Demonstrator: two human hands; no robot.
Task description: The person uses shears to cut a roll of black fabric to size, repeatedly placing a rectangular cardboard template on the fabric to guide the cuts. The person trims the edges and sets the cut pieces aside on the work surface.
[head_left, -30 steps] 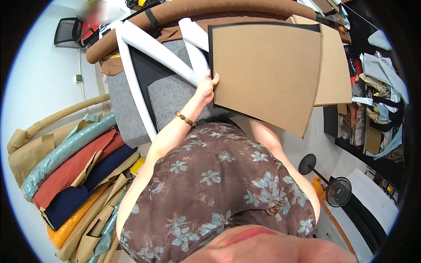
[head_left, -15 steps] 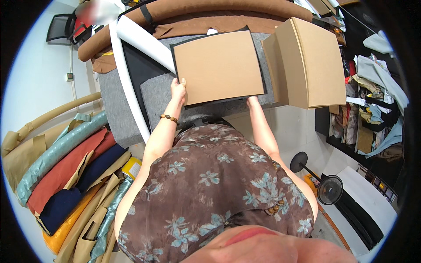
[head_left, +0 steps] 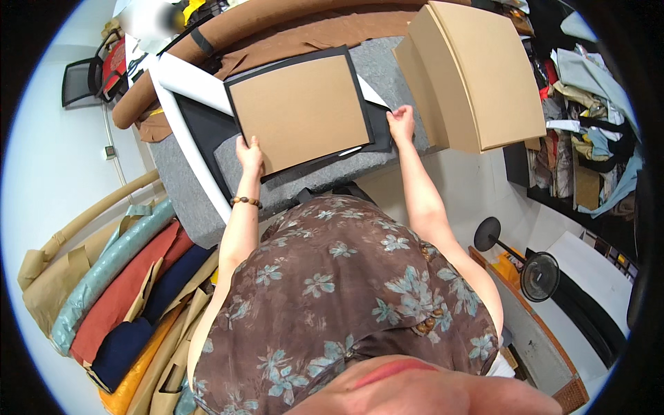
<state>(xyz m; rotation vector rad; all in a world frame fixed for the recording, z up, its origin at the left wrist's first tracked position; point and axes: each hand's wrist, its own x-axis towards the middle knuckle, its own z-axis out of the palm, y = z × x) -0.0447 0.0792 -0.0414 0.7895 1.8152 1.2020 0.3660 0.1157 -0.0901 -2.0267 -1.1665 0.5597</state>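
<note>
A tan cardboard panel (head_left: 301, 111) with a black border showing round its edges lies tilted over the worktable. My left hand (head_left: 250, 155) grips its lower left corner, thumb on top. To the right of the panel, my right hand (head_left: 401, 126) has its fingers closed on the edge of a black sheet with a white underside (head_left: 371, 91). Part of that sheet sticks out from behind the panel, and its white side is turned up there. A small white tool (head_left: 351, 151) lies by the panel's lower edge, its kind too small to tell.
A stack of large tan boards (head_left: 494, 76) stands at the table's right. A brown roll (head_left: 290, 28) runs along the back, and a white roll (head_left: 197, 83) lies at left. Grey felt (head_left: 176, 180) covers the table. Fabric rolls (head_left: 131, 277) lean at lower left.
The cardboard panel has shifted left in view with my left hand on it. My right hand has left the panel's lower right edge and moved up to the sheet beside it.
</note>
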